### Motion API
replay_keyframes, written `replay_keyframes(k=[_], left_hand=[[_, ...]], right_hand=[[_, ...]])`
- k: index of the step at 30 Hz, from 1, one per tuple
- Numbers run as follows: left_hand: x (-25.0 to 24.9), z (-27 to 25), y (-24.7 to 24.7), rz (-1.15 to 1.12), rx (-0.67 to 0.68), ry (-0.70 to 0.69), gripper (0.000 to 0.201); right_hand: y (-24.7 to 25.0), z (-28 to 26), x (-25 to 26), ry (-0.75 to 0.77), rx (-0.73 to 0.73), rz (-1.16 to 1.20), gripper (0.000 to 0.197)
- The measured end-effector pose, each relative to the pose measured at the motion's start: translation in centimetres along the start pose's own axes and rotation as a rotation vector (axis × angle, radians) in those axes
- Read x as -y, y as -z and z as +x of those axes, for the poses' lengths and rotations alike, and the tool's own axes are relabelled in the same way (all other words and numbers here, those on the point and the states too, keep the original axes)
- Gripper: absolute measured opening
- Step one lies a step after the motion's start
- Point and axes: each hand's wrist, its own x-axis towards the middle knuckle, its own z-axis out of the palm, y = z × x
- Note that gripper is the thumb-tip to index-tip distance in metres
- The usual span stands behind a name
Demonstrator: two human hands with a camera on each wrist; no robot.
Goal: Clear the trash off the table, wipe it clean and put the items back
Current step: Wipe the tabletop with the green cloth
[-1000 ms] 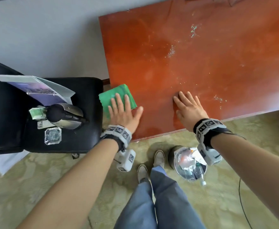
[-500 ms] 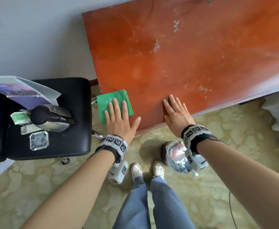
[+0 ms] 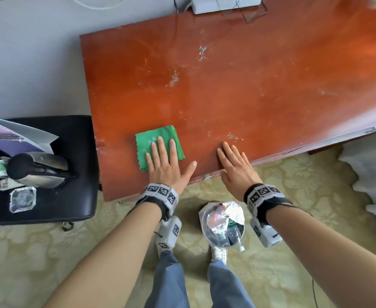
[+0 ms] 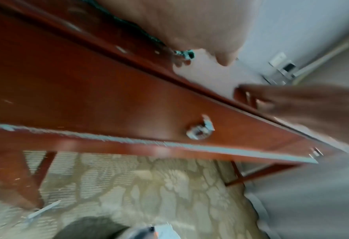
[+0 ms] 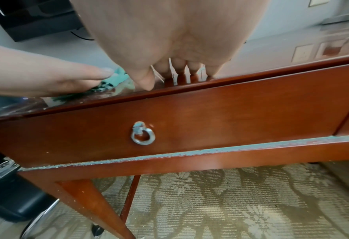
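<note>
A folded green cloth (image 3: 158,141) lies flat on the red-brown wooden table (image 3: 238,90) near its front left corner. My left hand (image 3: 167,163) presses on the cloth with straight fingers, thumb spread to the right. My right hand (image 3: 233,163) rests flat and open on the bare tabletop at the front edge, right of the cloth. In the right wrist view the right hand's fingertips (image 5: 179,67) touch the glossy top, and the cloth (image 5: 118,76) shows under the left hand (image 5: 46,79). Pale smears and specks (image 3: 173,78) mark the tabletop. The left wrist view is blurred.
A black chair (image 3: 49,174) left of the table carries a kettle (image 3: 35,170), a booklet (image 3: 9,136), packets and a glass ashtray (image 3: 22,198). A trash bin (image 3: 222,223) full of rubbish stands by my feet. A power strip (image 3: 224,3) lies at the table's back. A drawer ring pull (image 5: 143,137) faces front.
My left hand has slid the green cloth from the table's left edge rightward onto the tabletop. The right hand stays flat on the table's front edge.
</note>
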Motion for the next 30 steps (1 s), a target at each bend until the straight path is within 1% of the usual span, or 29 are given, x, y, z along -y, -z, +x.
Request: replay_keyframes(k=[2,3,6,8,10,11,12,13,14,15,17,19,21,22,24,26,27,30], left_hand=[[-4.3,-1.4,-1.3,0.012,-0.011,-0.063,0.101],[-6.0,-2.0,-1.9,0.014,-0.009,-0.073,0.103],[-8.8,-2.6,-2.2,-0.010,0.017,-0.031,0.107],[-8.5,-2.9,-1.7,0.035,0.056,-0.058,0.107],[-7.6,-3.7,-0.8,0.029,0.074,-0.153,0.108],[-6.9,-4.3,-0.4,-0.005,0.060,-0.197,0.105],[-6.2,-4.9,-0.1,-0.041,0.011,-0.220,0.097],[-5.3,-5.4,0.1,-0.056,-0.067,-0.217,0.086],[-4.2,-5.7,0.4,-0.042,-0.144,-0.193,0.076],[-3.2,-5.9,0.5,-0.017,-0.186,-0.159,0.069],[-1.6,-5.7,0.4,0.021,-0.180,-0.136,0.066],[-0.9,-4.9,0.4,0.070,-0.166,-0.177,0.065],[-0.8,-3.9,0.8,0.100,-0.186,-0.206,0.057],[-0.7,-3.5,1.1,0.100,-0.202,-0.223,0.051],[-0.4,-2.9,1.5,0.067,-0.223,-0.253,0.038],[0.4,-2.8,2.1,-0.016,-0.231,-0.303,0.025],[0.9,-2.7,2.7,-0.075,-0.212,-0.330,0.020],[3.0,-2.1,5.9,-0.301,-0.089,-0.358,0.015]], right_hand=[[0.4,-0.6,-1.8,0.019,-0.006,0.012,0.066],[0.6,-0.9,-2.5,0.032,-0.006,0.017,0.066],[0.8,-1.5,-4.0,0.077,-0.021,0.005,0.071],[1.1,-1.7,-4.4,0.102,-0.068,0.000,0.073],[1.4,-1.7,-4.1,0.144,-0.120,0.005,0.074],[1.5,-1.6,-3.7,0.170,-0.137,0.009,0.074],[1.6,-1.4,-3.2,0.196,-0.149,0.011,0.073],[1.5,-1.0,-2.5,0.221,-0.154,0.004,0.072],[1.4,-0.6,-1.7,0.246,-0.154,-0.019,0.073],[1.1,0.0,-0.9,0.270,-0.151,-0.057,0.075],[0.5,0.9,0.5,0.295,-0.128,-0.147,0.080],[-0.2,1.3,1.4,0.279,-0.105,-0.211,0.080],[-0.5,1.3,1.7,0.237,-0.110,-0.222,0.076],[-0.5,1.2,1.8,0.220,-0.128,-0.213,0.072],[-0.4,1.1,2.0,0.210,-0.176,-0.189,0.058],[0.6,1.1,2.7,0.176,-0.186,-0.130,0.042],[1.4,1.2,3.2,0.137,-0.187,-0.081,0.036],[4.9,1.9,6.0,-0.032,-0.152,0.084,0.028]])
